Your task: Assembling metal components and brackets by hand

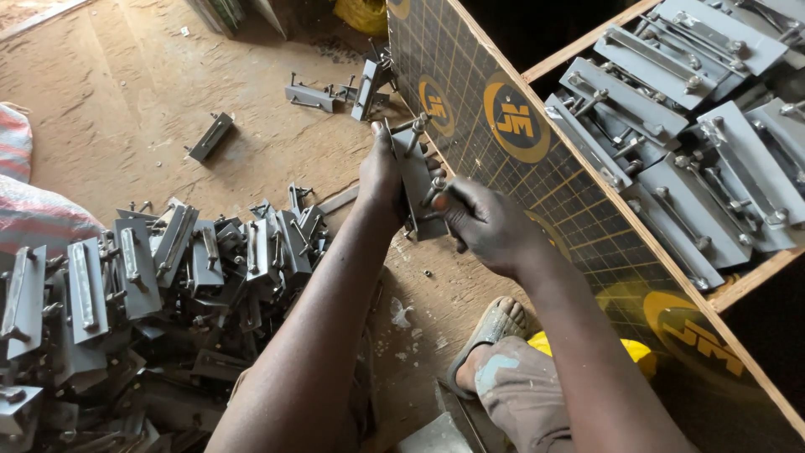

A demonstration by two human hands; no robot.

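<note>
At the lower left of the frame, a heap of grey metal brackets (159, 277) is lying on the floor. At centre, your left hand (381, 172) is gripping one bracket (417, 180) upright while your right hand (485, 222) is pinching its bolt (436, 191), seemingly tightening; the next turn is calling for a steady hold. A wooden crate (587, 176) of finished brackets is sitting right.

Tall wooden crate (587, 210) on the floor's right side, its dark gridded side panel printed with round yellow-and-black emblems (513, 117), woven red-and-white striped sack (25, 201) at the floor's left edge, yellow bag (360, 15) at the far edge
</note>
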